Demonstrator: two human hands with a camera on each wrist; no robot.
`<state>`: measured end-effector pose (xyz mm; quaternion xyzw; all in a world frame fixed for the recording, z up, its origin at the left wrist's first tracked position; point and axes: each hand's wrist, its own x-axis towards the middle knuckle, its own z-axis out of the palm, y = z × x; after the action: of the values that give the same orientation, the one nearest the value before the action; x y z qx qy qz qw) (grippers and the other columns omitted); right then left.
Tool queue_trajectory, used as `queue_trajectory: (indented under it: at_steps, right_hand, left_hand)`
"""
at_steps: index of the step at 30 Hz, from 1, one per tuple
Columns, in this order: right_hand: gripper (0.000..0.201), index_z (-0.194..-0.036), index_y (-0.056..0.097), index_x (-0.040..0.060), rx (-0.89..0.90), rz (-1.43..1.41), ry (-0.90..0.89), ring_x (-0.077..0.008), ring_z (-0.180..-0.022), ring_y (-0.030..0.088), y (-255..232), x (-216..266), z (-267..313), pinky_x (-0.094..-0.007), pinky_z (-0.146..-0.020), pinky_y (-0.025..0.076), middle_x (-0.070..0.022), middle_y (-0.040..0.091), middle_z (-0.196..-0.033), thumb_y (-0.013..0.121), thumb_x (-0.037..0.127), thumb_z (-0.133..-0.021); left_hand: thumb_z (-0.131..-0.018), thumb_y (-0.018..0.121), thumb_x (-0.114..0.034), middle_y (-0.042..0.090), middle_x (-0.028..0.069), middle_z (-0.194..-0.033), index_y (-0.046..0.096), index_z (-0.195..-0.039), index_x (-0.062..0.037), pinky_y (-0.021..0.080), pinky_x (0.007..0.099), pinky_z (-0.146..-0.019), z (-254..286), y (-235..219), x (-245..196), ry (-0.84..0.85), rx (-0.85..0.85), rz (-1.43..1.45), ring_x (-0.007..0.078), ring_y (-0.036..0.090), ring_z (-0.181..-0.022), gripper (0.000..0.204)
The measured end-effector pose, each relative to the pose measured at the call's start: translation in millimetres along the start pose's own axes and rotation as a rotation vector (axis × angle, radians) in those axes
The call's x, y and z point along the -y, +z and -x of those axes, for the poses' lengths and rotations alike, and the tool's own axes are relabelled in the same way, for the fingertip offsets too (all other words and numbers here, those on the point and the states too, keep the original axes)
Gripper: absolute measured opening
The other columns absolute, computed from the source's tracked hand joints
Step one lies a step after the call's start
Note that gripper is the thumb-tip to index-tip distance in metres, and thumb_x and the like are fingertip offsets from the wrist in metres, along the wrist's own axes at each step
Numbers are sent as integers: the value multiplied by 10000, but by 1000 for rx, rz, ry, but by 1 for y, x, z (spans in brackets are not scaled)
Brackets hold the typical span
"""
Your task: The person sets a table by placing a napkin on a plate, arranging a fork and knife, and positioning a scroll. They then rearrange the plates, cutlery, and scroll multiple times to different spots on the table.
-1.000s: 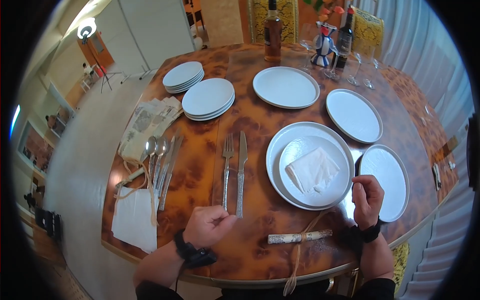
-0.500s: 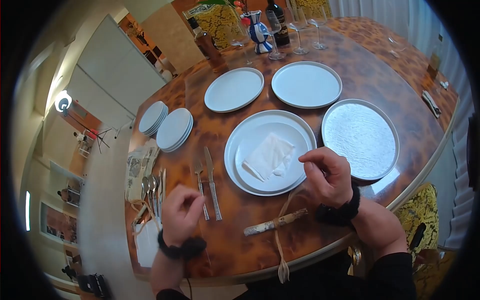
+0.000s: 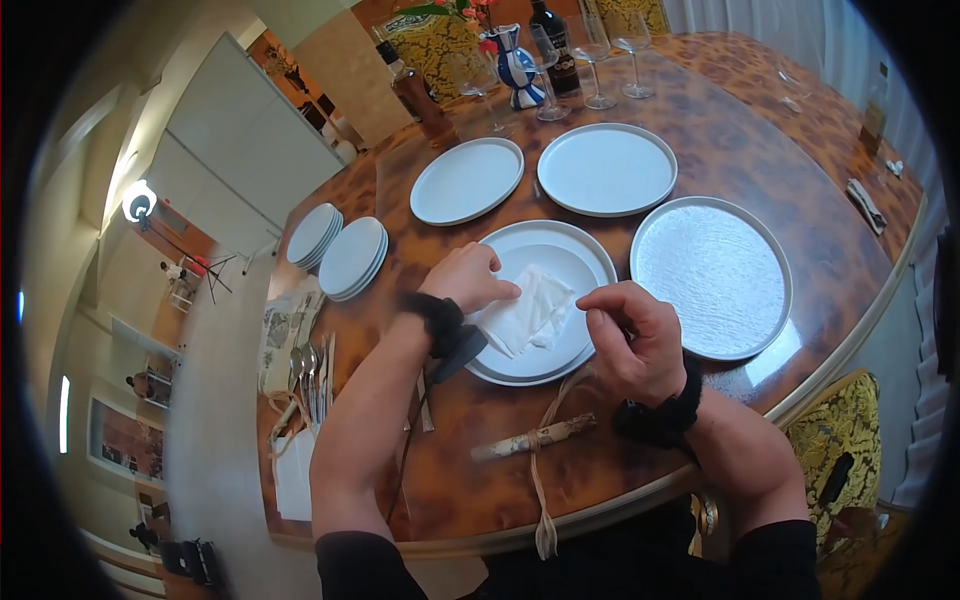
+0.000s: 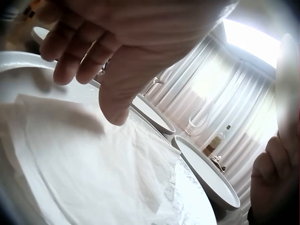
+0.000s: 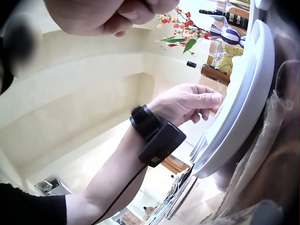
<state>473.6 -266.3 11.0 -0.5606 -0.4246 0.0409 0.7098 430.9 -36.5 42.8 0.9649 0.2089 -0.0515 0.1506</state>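
Observation:
A folded white napkin [image 3: 530, 312] lies on a small white plate [image 3: 562, 262], which sits on a larger plate [image 3: 611, 268]. Over the left side of these plates, my left hand [image 3: 470, 277] hovers with loosely bent fingers; its thumb tip is close above the napkin in the left wrist view. Nothing is in its grasp. At the plates' right edge, my right hand [image 3: 645, 345] hangs loosely curled and holds nothing. Below the plates is a printed roll [image 3: 535, 437] tied with twine. My left forearm partly hides a fork and knife [image 3: 425, 405].
Three other large plates [image 3: 712, 280] stand behind and to the right. Two stacks of small plates [image 3: 352, 258] are at the left, with spoons and knives [image 3: 318, 375] and printed cloths [image 3: 285, 325] nearer. Stemmed glasses [image 3: 590, 55], bottles [image 3: 410, 90] and a vase [image 3: 517, 70] line the back.
The head view has turned to the right. My left hand has gone from beside the fork and knife up and right to the plates. My right hand stays near the plates' right edge.

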Motion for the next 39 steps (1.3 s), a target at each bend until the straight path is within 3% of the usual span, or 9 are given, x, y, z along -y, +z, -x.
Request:
queue_trajectory:
  at_steps: [10,14,21,25,26,33,37,38,39]
  right_hand:
    - [95,-863,580,9,-60,89,-55,-41,-515,436,5,-1,1,-202,-463,349,-14,522,-605,507,-7,-803]
    - [127,-882,571,-5,-41,94,25,-51,-633,462,4,-9,5,-185,-570,365,-13,521,-707,462,-19,-818]
    - [128,-940,562,12,-6,20,-6,-10,-526,364,4,-20,5,-162,-472,275,49,442,-634,467,82,-890]
    - [126,-938,565,12,-22,20,26,-11,-520,355,1,-21,7,-164,-469,268,52,434,-618,472,79,-887]
    - [125,-937,565,11,-18,16,16,-10,-520,355,1,-21,8,-164,-469,268,53,433,-617,471,76,-886]
    - [114,-934,559,6,30,-48,20,-7,-519,371,13,-3,12,-160,-467,273,49,460,-625,477,60,-878]
    - [115,-934,560,7,43,-44,27,-6,-519,376,15,0,13,-155,-468,277,47,468,-635,473,52,-875]
    - [115,-933,561,7,38,-44,38,-6,-519,376,16,0,13,-154,-469,278,47,469,-637,472,49,-873]
    - [115,-931,562,7,31,-41,47,-6,-519,376,15,-2,12,-153,-470,279,47,470,-640,471,47,-872]
  left_hand:
    - [-587,713,-210,627,199,-729,648,-725,14,481,381,-655,-3,17,-11,13,39,-122,319,621,-706,271]
    - [-615,641,-142,621,229,-765,649,-729,29,493,385,-661,-5,34,-13,-1,-106,-11,328,629,-736,206]
    - [-607,614,-170,609,209,-698,637,-680,15,473,382,-592,16,26,2,120,-275,89,324,606,-648,200]
    - [-675,636,-317,619,102,-698,630,-835,26,453,289,-558,77,-41,35,188,-181,221,147,573,-610,379]
    - [-721,620,-234,634,66,-785,622,-891,11,472,256,-610,116,-64,85,138,-221,651,123,590,-683,299]
    - [-745,607,-114,592,96,-1004,486,-1134,27,496,316,-774,323,-54,223,-380,-684,1234,197,599,-876,431]
    - [-682,690,-100,582,47,-890,523,-1038,9,476,273,-711,382,24,309,-783,-398,410,119,565,-764,408]
    - [-683,696,-116,584,58,-890,522,-1040,4,471,278,-730,363,12,243,-831,-360,198,128,567,-796,415]
    - [-670,699,-120,587,86,-925,525,-1073,-8,464,293,-740,365,19,252,-807,-439,-23,157,558,-844,453]
